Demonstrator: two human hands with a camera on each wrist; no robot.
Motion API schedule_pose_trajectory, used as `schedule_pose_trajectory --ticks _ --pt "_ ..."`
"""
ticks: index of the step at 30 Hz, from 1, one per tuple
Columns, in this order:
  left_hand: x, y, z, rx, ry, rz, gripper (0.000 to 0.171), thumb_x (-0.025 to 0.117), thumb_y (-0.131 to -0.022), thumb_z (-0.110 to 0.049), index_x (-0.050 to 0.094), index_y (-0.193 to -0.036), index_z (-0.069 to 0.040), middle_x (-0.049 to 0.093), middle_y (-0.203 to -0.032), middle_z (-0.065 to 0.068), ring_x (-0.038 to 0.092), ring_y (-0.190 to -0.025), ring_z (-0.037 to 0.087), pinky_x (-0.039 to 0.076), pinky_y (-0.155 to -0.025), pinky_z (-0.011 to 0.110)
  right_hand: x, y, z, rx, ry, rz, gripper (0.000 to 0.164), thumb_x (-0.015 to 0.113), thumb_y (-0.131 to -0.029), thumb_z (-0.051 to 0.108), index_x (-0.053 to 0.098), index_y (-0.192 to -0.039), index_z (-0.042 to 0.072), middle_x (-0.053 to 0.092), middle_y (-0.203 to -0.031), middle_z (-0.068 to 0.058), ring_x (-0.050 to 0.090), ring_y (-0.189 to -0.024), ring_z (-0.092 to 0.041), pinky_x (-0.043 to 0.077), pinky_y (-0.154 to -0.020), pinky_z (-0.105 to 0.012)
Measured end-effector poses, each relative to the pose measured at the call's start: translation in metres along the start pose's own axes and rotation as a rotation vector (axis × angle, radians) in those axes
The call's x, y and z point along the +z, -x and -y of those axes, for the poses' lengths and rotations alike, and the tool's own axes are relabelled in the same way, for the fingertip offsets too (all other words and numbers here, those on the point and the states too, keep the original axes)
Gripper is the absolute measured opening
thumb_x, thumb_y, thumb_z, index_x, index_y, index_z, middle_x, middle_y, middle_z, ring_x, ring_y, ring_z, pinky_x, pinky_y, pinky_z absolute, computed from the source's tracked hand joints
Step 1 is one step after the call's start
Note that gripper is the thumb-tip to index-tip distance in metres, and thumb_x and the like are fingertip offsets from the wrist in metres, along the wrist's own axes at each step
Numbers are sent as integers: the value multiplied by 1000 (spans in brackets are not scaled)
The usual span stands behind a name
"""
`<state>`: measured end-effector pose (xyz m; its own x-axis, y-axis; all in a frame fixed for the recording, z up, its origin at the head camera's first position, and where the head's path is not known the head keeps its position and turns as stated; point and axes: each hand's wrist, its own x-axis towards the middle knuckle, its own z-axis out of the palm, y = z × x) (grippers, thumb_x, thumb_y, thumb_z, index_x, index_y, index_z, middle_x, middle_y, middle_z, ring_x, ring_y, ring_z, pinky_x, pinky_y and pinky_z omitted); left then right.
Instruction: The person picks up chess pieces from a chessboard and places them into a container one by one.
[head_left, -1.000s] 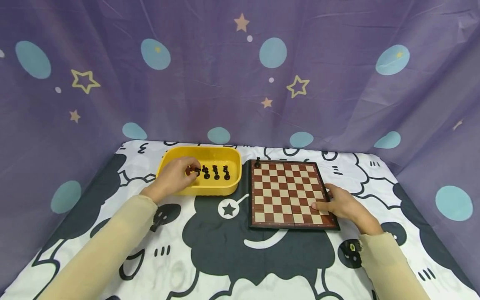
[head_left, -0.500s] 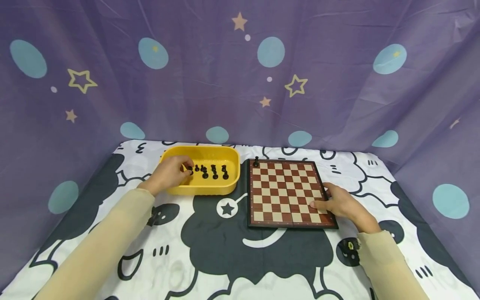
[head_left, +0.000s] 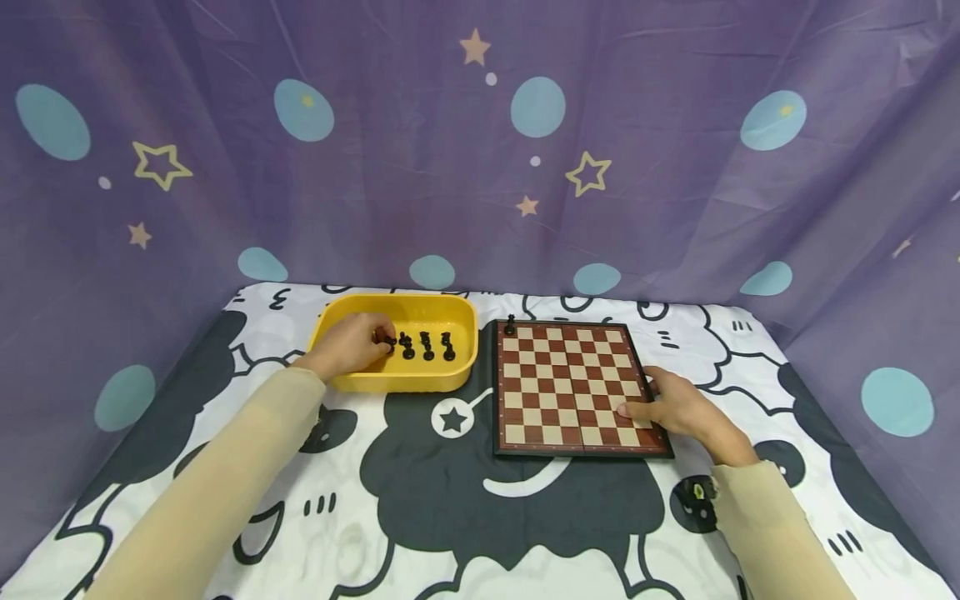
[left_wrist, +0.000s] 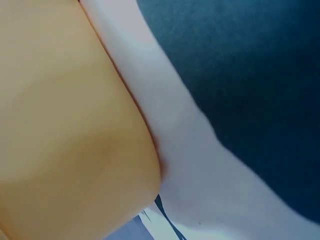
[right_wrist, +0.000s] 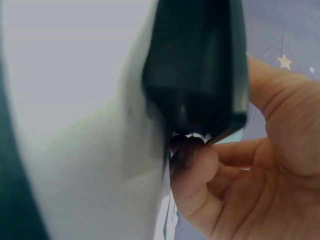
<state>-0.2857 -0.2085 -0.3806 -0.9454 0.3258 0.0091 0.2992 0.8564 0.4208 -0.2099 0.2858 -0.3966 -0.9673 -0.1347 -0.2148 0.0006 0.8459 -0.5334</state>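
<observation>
Reaching into the yellow tray (head_left: 405, 382), my left hand (head_left: 351, 342) has its thumb and fingertips at a small black chess piece (head_left: 390, 343), partly hidden by the fingers. Just right of it, several more black chess pieces (head_left: 428, 354) stand in two short rows. In the left wrist view the tray's outer wall (left_wrist: 75, 125) fills the left side and hides the hand. My right hand (head_left: 678, 404) grips the right edge of the chessboard (head_left: 558, 387), thumb on top. In the right wrist view its fingers (right_wrist: 195, 180) curl under the board's dark edge (right_wrist: 200, 60).
One black chess piece (head_left: 510, 325) stands on the board's far left corner square. Tray and board sit side by side on a cartoon-printed cloth (head_left: 525, 521). A purple curtain (head_left: 420, 192) hangs behind the table.
My left hand moved left inside the tray, then came back right toward the rows of pieces. The right hand has kept its hold on the board.
</observation>
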Motion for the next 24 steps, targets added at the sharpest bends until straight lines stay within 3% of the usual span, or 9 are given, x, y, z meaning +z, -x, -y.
schedule_pose_trajectory --ticks 24 --pt "1 -2 -1 -2 26 45 17 70 -82 -8 66 -99 -6 63 -88 5 56 -82 22 47 -80 38 0 0 0 2 12 -2 94 75 -78 49 34 -138 -10 60 -107 -23 59 -90 -28 47 -79 -45"
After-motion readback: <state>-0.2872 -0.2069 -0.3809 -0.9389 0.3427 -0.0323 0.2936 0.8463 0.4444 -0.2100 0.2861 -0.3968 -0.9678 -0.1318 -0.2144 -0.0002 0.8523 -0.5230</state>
